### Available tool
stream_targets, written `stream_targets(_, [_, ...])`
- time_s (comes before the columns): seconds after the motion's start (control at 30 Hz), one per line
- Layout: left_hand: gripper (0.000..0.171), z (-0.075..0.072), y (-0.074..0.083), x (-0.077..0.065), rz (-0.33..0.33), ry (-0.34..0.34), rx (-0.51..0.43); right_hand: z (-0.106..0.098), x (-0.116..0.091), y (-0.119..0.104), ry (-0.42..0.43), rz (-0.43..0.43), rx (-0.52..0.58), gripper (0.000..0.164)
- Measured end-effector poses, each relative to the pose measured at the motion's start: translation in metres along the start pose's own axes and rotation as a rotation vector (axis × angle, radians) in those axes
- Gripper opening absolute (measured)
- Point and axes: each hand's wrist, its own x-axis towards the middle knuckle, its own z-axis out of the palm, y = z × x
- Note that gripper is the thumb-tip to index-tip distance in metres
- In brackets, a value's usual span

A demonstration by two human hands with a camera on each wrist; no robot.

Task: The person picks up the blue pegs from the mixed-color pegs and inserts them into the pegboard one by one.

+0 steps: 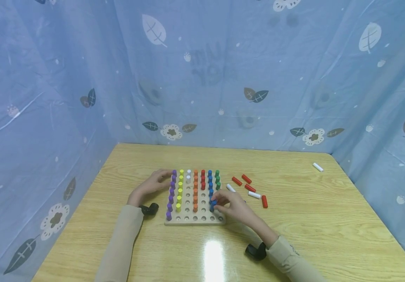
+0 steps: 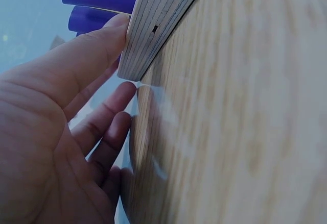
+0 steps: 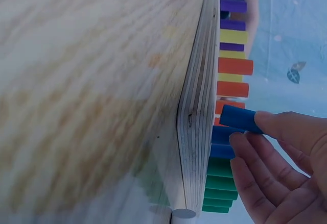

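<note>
A pale wooden pegboard (image 1: 195,223) lies on the table with coloured pegs standing in columns: purple, yellow, white, orange, red, blue and green. My right hand (image 1: 236,206) pinches a blue peg (image 3: 236,118) between thumb and fingertips over the near part of the blue column. In the right wrist view that peg is tilted, its lower end apart from the board. My left hand (image 1: 152,184) rests at the far left of the board, beside the purple pegs (image 1: 171,192). Its thumb (image 2: 104,38) touches the board's edge, and the other fingers are loosely bent.
Right of the board lie several loose red pegs (image 1: 250,188) and white pegs (image 1: 254,194). One more white peg (image 1: 317,167) lies far off at the back right. A patterned blue curtain (image 1: 202,78) hangs behind the wooden table (image 1: 311,219).
</note>
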Motion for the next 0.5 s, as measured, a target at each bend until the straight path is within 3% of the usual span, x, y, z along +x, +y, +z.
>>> stream_targets(0.5, [0.054, 0.0005, 0.0013, -0.0005, -0.043, 0.008, -0.037, 0.001, -0.001, -0.0027, -0.024, -0.016, -0.067, 0.016])
